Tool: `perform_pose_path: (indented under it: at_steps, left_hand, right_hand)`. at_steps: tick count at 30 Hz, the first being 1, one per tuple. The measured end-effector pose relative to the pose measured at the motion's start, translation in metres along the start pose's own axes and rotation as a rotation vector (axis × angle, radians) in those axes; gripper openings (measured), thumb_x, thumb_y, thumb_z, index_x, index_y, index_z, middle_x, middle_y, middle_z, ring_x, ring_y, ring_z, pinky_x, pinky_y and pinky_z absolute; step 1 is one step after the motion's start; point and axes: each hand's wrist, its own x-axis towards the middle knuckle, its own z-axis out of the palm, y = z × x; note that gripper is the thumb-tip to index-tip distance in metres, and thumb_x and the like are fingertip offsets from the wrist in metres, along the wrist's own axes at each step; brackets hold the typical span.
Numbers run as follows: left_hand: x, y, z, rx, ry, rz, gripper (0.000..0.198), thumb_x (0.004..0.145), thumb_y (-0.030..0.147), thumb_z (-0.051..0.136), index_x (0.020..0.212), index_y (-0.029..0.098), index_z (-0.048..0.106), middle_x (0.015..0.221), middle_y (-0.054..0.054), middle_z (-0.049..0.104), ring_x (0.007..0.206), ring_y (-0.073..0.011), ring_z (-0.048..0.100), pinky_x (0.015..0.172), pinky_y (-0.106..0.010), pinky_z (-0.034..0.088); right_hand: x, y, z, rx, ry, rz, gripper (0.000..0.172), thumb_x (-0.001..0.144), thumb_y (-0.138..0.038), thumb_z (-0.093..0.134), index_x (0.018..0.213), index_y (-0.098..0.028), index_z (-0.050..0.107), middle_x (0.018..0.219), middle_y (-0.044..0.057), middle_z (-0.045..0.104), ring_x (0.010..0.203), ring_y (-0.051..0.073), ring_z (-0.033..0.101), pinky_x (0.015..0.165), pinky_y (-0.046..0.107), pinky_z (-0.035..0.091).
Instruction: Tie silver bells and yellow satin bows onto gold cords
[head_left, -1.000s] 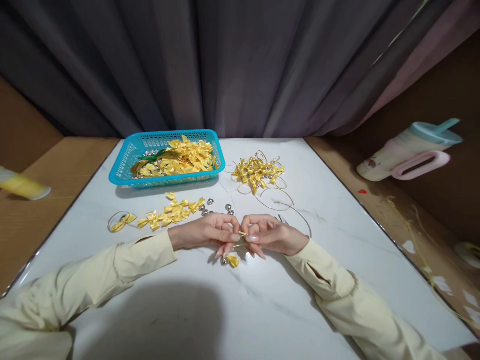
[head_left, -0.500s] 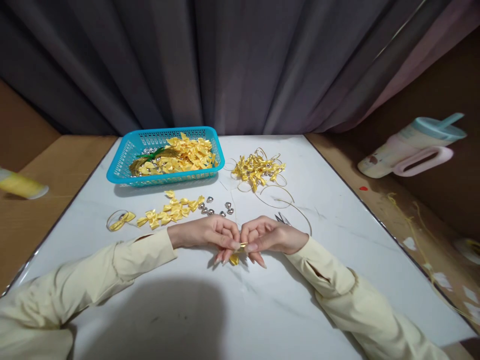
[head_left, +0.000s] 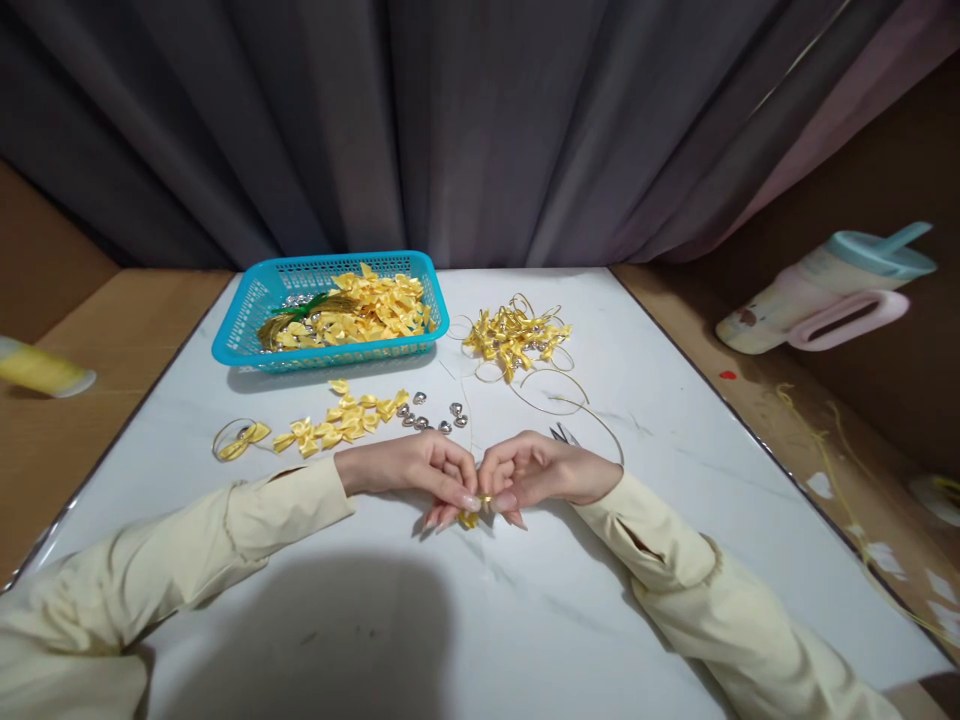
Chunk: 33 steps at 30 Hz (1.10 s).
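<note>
Sitting at about nine o'clock on the brown side surface, a yellow tube (head_left: 41,368) lies on its side. At eleven o'clock on the white marble-look table (head_left: 465,620) stands a turquoise plastic basket (head_left: 259,330) with latticed walls, heaped with glossy yellow satin bows, some silver beads and a green-tied bundle of gold cord. In front of it, loose yellow bows (head_left: 337,420) trail across the table, a gold cord loop at their left end, and small silver heart beads (head_left: 431,418) lie at their right. At the table's centre the left hand (head_left: 409,470) and right hand (head_left: 544,470) meet fingertip to fingertip, each pinched narrow on a small yellow bow piece (head_left: 471,516) held between them, just above the tabletop. At one o'clock lies a tangled heap of finished bows (head_left: 516,338) on thin gold cord, with cord loops curling toward the right wrist. At three o'clock, on the brown ledge, a pink handled cup (head_left: 825,295) with a pale blue lid lies tipped over.
</note>
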Motion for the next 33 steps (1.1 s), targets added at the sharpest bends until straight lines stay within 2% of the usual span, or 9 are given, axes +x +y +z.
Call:
perform_pose_path:
  at_steps: [6,18,26,33]
  left_hand:
    - [-0.0008,-0.0016,-0.0018,0.0,-0.002,-0.007,0.015,0.07,0.023,0.071,0.07,0.011,0.062,0.052,-0.001,0.064,0.041,-0.0082,0.056,0.043,-0.017,0.047]
    - [-0.0015,-0.0009,-0.0039,0.061,0.03,0.026,0.017,0.071,0.025,0.071,0.071,0.011,0.062,0.051,0.0,0.063,0.04,-0.0072,0.054,0.043,-0.016,0.044]
    - [-0.0026,0.0013,-0.0045,0.114,0.062,0.043,0.018,0.072,0.026,0.07,0.071,0.011,0.061,0.052,0.0,0.062,0.041,-0.0067,0.053,0.043,-0.016,0.042]
    - [-0.0008,0.0008,-0.0079,0.093,0.104,0.132,0.022,0.081,0.031,0.06,0.075,0.01,0.059,0.054,-0.001,0.061,0.042,-0.008,0.053,0.042,-0.018,0.041]
  right_hand:
    - [-0.0035,-0.0032,0.0,-0.149,0.06,0.027,0.016,0.07,-0.015,0.071,0.082,-0.007,0.065,0.067,0.001,0.061,0.058,0.005,0.053,0.053,0.017,0.042]
    - [-0.0065,-0.0088,0.004,-0.269,0.122,0.073,0.021,0.072,-0.022,0.069,0.087,-0.007,0.066,0.066,0.0,0.061,0.057,0.004,0.05,0.053,0.017,0.038]
    - [-0.0052,-0.0087,0.0031,-0.313,0.13,0.009,0.019,0.075,-0.022,0.066,0.087,-0.007,0.067,0.065,0.0,0.059,0.057,0.005,0.049,0.054,0.019,0.039]
    - [-0.0066,-0.01,0.0021,-0.352,0.239,-0.037,0.02,0.077,-0.028,0.065,0.085,-0.01,0.068,0.061,-0.001,0.057,0.059,0.007,0.05,0.057,0.021,0.04]
